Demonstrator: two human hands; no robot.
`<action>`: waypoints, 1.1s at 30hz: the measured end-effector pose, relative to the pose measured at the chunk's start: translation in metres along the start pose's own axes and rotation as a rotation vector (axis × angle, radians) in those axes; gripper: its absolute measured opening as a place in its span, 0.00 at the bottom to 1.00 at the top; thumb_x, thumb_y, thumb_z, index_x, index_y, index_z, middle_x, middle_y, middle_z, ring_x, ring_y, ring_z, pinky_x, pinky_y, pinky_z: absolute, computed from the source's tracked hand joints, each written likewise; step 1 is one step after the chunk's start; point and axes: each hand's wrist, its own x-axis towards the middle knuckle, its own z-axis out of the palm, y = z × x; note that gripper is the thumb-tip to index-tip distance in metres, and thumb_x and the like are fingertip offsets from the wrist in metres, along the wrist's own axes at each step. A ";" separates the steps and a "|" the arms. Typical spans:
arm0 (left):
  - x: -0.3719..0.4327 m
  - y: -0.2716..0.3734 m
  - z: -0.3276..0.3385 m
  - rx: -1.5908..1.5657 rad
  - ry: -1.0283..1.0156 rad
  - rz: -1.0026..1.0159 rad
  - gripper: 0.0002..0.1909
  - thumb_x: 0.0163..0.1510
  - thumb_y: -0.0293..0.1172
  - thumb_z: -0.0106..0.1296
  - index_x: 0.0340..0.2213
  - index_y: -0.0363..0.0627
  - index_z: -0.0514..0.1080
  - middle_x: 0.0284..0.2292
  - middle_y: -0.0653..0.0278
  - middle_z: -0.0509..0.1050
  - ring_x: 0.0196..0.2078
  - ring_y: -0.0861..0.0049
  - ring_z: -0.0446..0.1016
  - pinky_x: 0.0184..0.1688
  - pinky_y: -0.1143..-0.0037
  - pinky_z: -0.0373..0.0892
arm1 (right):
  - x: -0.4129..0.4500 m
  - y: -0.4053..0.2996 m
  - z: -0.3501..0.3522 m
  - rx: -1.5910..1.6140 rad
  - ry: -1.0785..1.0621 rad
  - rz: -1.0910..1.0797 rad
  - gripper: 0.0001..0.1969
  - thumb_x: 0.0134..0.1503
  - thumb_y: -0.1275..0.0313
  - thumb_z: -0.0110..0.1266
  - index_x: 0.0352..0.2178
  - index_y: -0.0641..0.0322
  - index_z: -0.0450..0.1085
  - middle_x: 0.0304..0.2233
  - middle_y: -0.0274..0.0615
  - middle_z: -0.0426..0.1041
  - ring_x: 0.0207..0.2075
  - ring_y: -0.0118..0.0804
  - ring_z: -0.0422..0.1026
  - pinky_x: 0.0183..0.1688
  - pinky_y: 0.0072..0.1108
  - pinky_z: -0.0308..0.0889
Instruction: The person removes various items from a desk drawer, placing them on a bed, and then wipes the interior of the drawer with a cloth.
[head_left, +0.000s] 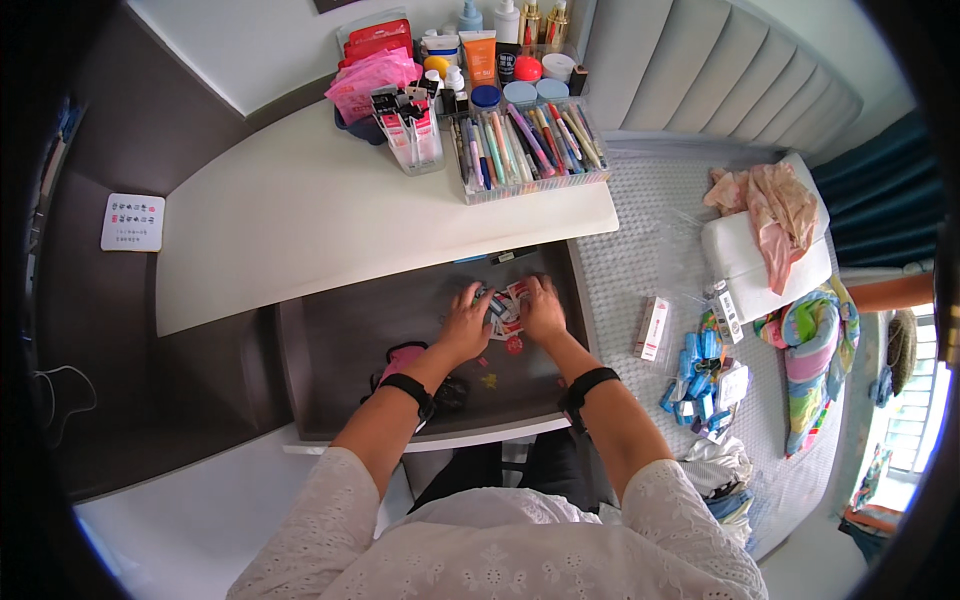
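Inside the pulled-out dark drawer (330, 367), my left hand (469, 322) and my right hand (541, 307) flank a small heap of red-and-white printed cards or packets (507, 321). My left fingers are at the heap's left side, by a small grey-green item (495, 304). The right fingers touch its right side. Blur and overlap hide whether either hand grips anything. A round red piece (514, 345) lies just below the heap, and a small yellow piece (489, 381) is nearer the drawer front. A pink pouch with dark trim (403, 358) sits partly behind my left forearm.
The white desktop (300, 240) overhangs the drawer's back. On it stand a clear box of pens (532, 150), a clear cup of packets (412, 139) and several cosmetic bottles and jars (480, 56). At right, the bed (630, 255) holds a narrow white box (652, 328) and blue wrapped packets (697, 382).
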 end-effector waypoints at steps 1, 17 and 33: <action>0.001 -0.004 0.002 0.004 -0.002 0.000 0.32 0.46 0.27 0.52 0.54 0.48 0.58 0.55 0.49 0.55 0.56 0.46 0.53 0.58 0.58 0.53 | 0.004 0.001 0.001 0.004 0.002 0.001 0.25 0.47 0.75 0.47 0.50 0.57 0.59 0.48 0.57 0.60 0.45 0.63 0.63 0.47 0.40 0.62; -0.060 -0.021 -0.006 0.009 -0.040 -0.077 0.33 0.43 0.29 0.56 0.53 0.52 0.61 0.54 0.54 0.57 0.56 0.52 0.56 0.56 0.60 0.57 | -0.023 -0.019 0.008 0.098 -0.375 0.007 0.21 0.43 0.68 0.59 0.42 0.49 0.69 0.47 0.47 0.62 0.46 0.51 0.67 0.48 0.33 0.64; -0.143 -0.068 -0.055 -0.168 -0.367 -0.641 0.55 0.27 0.43 0.70 0.56 0.46 0.52 0.48 0.44 0.66 0.51 0.51 0.64 0.51 0.68 0.64 | -0.074 -0.113 0.048 -0.272 -0.792 -0.257 0.32 0.38 0.56 0.65 0.46 0.51 0.64 0.47 0.44 0.66 0.52 0.47 0.61 0.54 0.40 0.54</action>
